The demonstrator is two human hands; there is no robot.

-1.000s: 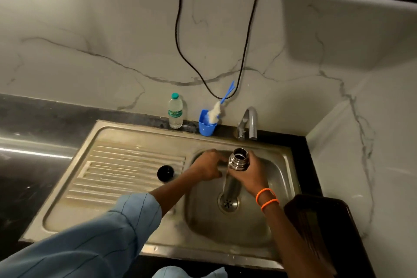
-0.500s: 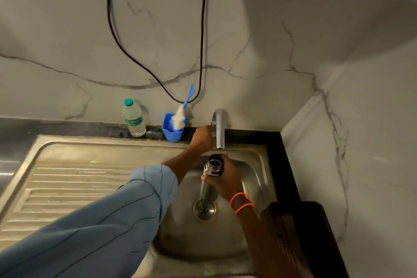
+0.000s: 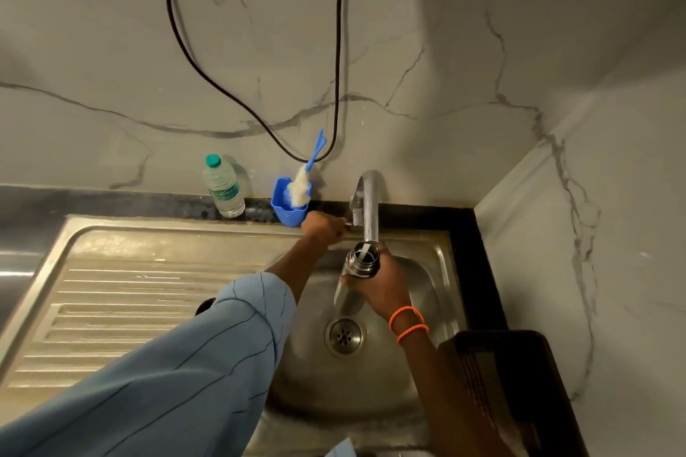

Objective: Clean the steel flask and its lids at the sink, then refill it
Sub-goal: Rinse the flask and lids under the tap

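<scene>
A person's right hand grips the open steel flask upright over the sink, its mouth right under the tap, from which a thin stream of water runs into it. The left hand, fingers curled, holds the tap's handle at the back of the basin. Behind the drainboard stand a plastic bottle and a blue cup with a brush.
</scene>
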